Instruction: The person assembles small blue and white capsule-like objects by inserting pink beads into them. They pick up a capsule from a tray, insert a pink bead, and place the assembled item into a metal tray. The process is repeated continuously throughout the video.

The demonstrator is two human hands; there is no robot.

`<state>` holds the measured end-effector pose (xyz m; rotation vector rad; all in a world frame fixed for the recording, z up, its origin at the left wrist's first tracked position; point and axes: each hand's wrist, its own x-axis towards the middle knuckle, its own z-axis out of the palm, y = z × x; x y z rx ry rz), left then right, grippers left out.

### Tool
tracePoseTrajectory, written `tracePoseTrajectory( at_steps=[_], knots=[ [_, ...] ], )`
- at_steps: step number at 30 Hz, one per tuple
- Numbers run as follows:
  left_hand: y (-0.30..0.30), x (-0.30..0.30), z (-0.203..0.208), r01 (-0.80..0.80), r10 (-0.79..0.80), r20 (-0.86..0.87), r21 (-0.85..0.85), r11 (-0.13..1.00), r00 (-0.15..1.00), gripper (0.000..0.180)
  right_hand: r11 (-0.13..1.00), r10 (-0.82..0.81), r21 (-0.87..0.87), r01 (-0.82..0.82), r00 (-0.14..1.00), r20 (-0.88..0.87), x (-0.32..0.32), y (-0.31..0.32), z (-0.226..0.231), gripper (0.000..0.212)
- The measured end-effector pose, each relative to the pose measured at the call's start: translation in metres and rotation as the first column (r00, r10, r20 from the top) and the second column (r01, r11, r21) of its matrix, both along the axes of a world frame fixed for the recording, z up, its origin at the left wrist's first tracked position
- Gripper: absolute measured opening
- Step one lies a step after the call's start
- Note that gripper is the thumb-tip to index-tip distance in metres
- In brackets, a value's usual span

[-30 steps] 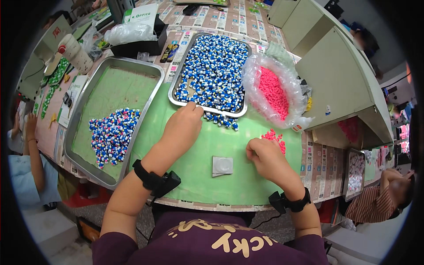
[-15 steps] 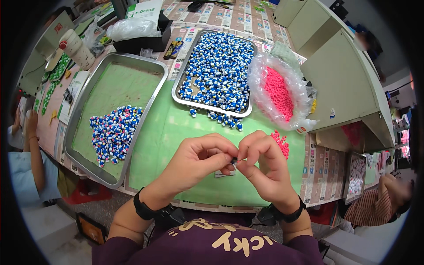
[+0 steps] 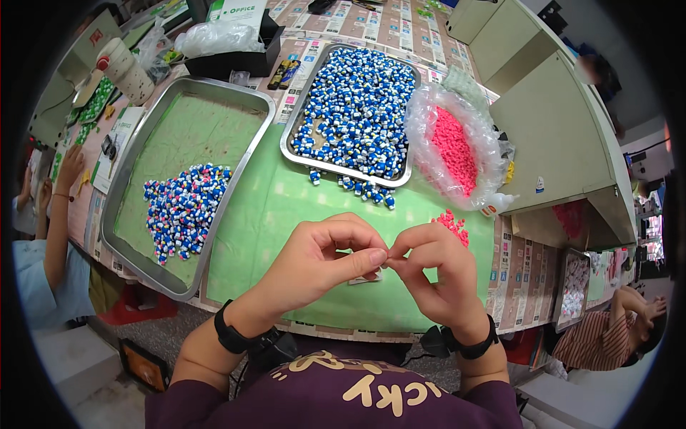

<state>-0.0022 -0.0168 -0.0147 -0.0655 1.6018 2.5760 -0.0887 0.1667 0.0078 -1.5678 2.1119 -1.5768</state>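
Observation:
My left hand and my right hand meet fingertip to fingertip over the green mat, both closed in a pinch. The small dark blue piece in my left fingers is now almost wholly hidden by them. What my right thumb and forefinger grip is too small to make out. Just beyond my right hand lies a little heap of pink pieces. A small whitish flat thing shows partly beneath my fingers.
A metal tray full of blue-and-white pieces stands ahead, several spilled at its near edge. Left is another tray with blue, white and pink pieces. Beside a grey cabinet, a plastic bag holds pink pieces. People sit on both sides.
My right fingers have closed in against my left fingertips, covering the dark piece that showed between them. At the far left, another person's hand has risen.

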Motion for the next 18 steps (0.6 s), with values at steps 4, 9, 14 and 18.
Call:
tracePoseTrajectory(
  at_steps=[4, 9, 14, 18],
  knots=[
    [0.001, 0.000, -0.001, -0.007, 0.007, -0.021, -0.026, 1.000, 1.000, 0.010, 1.000, -0.014, -0.029, 0.011, 0.993, -0.113, 0.000, 0.000, 0.001, 0.025],
    [0.002, 0.000, 0.002, 0.013, -0.014, 0.016, 0.033, 0.999, 1.000, 0.010, 0.999, -0.030, -0.050, 0.021, 0.982, -0.188, 0.000, 0.000, 0.000, 0.025],
    [-0.002, 0.002, -0.002, -0.066, 0.058, -0.070, -0.106, 0.992, 0.996, 0.011, 0.999, -0.053, -0.014, 0.052, 0.989, -0.139, -0.004, -0.001, 0.001, 0.024],
    [-0.017, 0.008, -0.010, -0.188, 0.183, -0.049, -0.157, 0.970, 0.982, 0.021, 0.940, -0.014, 0.340, 0.011, 1.000, 0.007, -0.010, 0.004, -0.006, 0.022]
  ],
)
